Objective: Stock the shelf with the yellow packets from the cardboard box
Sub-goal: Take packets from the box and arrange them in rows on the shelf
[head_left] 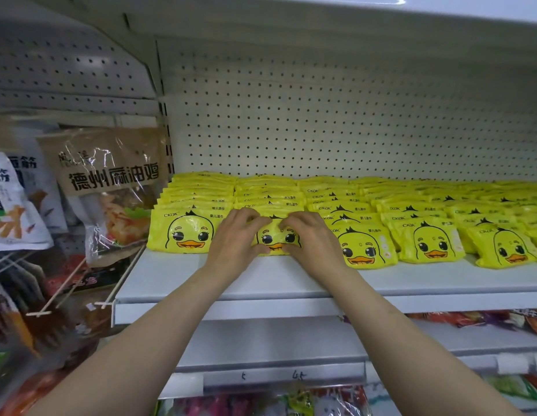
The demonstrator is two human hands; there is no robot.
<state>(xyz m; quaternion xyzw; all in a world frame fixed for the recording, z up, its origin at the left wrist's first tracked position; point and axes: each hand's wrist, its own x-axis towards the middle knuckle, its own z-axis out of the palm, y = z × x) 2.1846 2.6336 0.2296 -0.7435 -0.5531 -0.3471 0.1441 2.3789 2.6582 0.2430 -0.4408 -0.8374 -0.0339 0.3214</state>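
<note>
Both hands cover most of the yellow packet (276,238) they grip, so only its duck eyes and orange beak show between the fingers; its top edge and both side edges are hidden. The rows of yellow packets (351,202) behind it overlap like tiles, each showing little more than a printed strip, and the rows at the far right run out of view. The cardboard box cannot be seen.

The left hand (234,244) grasps the packet's left side, fingers curled over its top and thumb pressed at its lower edge. The right hand (312,241) mirrors it on the right side (fingertips of the two hands nearly meet above the duck's head). Both forearms reach up and forward from the bottom of the view, wrists over the shelf's front strip.

The held packet stands second from the left in the front row, between the leftmost front packet (183,232) and another duck packet (363,247) on its right. The shelf (177,277) has a bare band along its front edge. Above the packets, the pegboard back wall (321,115) is bare up to the next shelf. Left of the shelf's left edge hangs a brown snack bag (111,187).
</note>
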